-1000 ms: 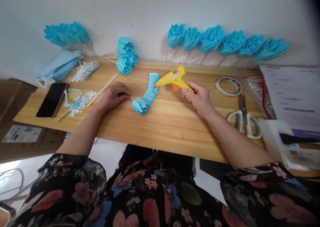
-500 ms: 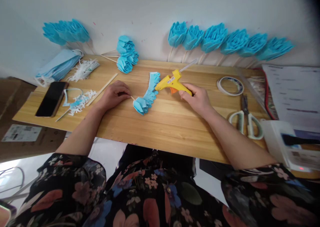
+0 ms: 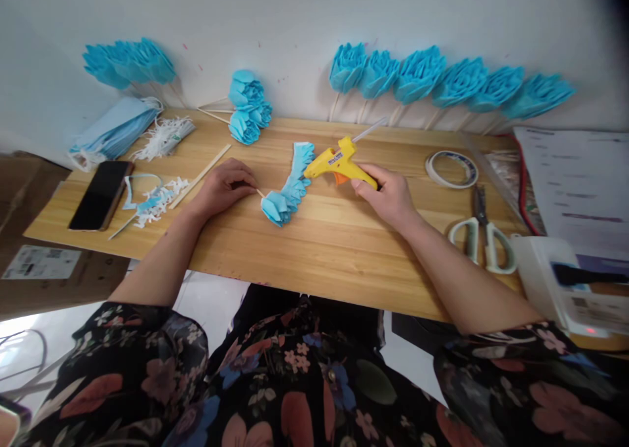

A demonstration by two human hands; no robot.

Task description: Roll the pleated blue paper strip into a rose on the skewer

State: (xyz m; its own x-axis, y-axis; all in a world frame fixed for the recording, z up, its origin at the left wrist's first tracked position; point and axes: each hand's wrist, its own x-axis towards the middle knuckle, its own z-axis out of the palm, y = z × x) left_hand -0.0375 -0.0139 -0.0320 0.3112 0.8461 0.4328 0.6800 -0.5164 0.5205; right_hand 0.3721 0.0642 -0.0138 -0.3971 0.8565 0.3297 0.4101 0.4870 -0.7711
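Between the fingers of my left hand (image 3: pixel 228 186) is the thin wooden stick (image 3: pixel 260 193) of a blue flower (image 3: pixel 276 208), which lies on its side on the table. From the flower a strip of blue petals (image 3: pixel 301 162) runs away from me, partly wound around the stick's end. My right hand (image 3: pixel 388 193) is closed around the handle of a yellow glue gun (image 3: pixel 341 161) with an orange trigger. The gun's nozzle points left and is at the strip's right edge. A clear glue stick (image 3: pixel 371 130) juts from its back.
Finished blue flowers (image 3: pixel 421 75) lean on the wall, with more (image 3: pixel 247 106) on the table. At left lie a phone (image 3: pixel 101 196), face masks (image 3: pixel 115 129), white trimmings (image 3: pixel 164 137) and a wooden strip (image 3: pixel 200 176). At right are tape (image 3: pixel 451 170), scissors (image 3: pixel 472 240) and a white device (image 3: pixel 545 276).
Hardly anything differs. The glue gun's nozzle has shifted very slightly left along the petal strip; my left hand keeps its place on the stick.
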